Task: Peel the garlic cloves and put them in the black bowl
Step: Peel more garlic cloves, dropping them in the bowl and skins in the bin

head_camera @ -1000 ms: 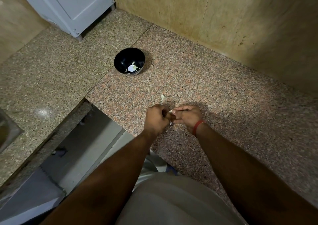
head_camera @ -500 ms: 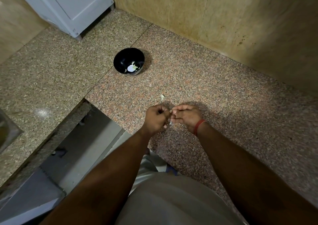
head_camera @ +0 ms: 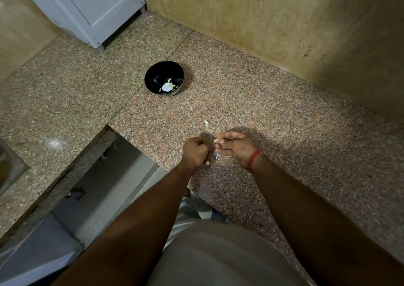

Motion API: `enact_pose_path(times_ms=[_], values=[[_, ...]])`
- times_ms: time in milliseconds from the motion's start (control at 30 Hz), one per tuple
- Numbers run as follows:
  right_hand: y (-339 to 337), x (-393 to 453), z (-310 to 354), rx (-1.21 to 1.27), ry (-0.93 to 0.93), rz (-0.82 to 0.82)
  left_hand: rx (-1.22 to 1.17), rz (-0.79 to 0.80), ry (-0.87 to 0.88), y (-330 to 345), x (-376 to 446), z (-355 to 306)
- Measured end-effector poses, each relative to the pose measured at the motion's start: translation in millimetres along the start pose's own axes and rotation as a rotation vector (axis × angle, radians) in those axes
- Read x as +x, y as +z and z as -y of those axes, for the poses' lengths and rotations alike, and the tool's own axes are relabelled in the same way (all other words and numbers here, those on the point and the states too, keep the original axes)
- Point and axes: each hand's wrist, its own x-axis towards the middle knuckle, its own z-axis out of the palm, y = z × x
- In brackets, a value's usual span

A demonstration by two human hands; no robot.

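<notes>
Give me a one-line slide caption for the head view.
Both hands, left and right, work a garlic clove over the granite counter, black bowl beyond.

Black bowl [head_camera: 164,78] stands upright on the granite counter [head_camera: 251,102], pale peeled pieces inside. A pale garlic clove [head_camera: 216,140] shows well nearer than the bowl, above the counter's front edge.

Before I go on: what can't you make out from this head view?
- Clove: a pale tip shows at the right hand; curled fingers hide the rest.
- Left hand: seen from the back, so its contents are hidden.
- Bowl: pale pieces inside, too small to tell cloves from skin.
- Scrap on the counter: too small to identify.
</notes>
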Motion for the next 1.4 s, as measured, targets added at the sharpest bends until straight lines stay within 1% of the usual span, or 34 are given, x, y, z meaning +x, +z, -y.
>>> enact_pose_path(times_ms=[167, 300, 433, 600, 767, 1200, 1400], values=[[-3.9, 0.1, -3.0, -0.044, -0.019, -0.025, 0.168, -0.034, 0.16, 0.1, -1.6, 3.9], [-5.7, -0.4, -4.0, -0.065, -0.038, -0.036, 0.201, -0.058, 0.287, -0.7, -0.3, 6.8], [-5.0, -1.6, -3.4, -0.105, -0.061, -0.041, 0.253, -0.043, 0.409, -0.5, 0.0, 5.0], [-4.4, 0.1, -4.8, -0.152, -0.08, -0.042, 0.376, -0.037, 0.506, -0.7, -1.4, 0.4], [-4.0, 0.1, -5.0, -0.142, -0.088, -0.042, 0.455, -0.021, 0.518, -4.4, 0.7, 0.9], [-5.3, 0.6, -6.6, -0.176, -0.099, -0.035, 0.376, 0.042, 0.403, -3.8, -2.4, -2.2], [-1.8, -2.4, -1.7, -0.131, -0.091, -0.022, 0.373, 0.042, 0.359, -1.0, -3.9, 0.1]])
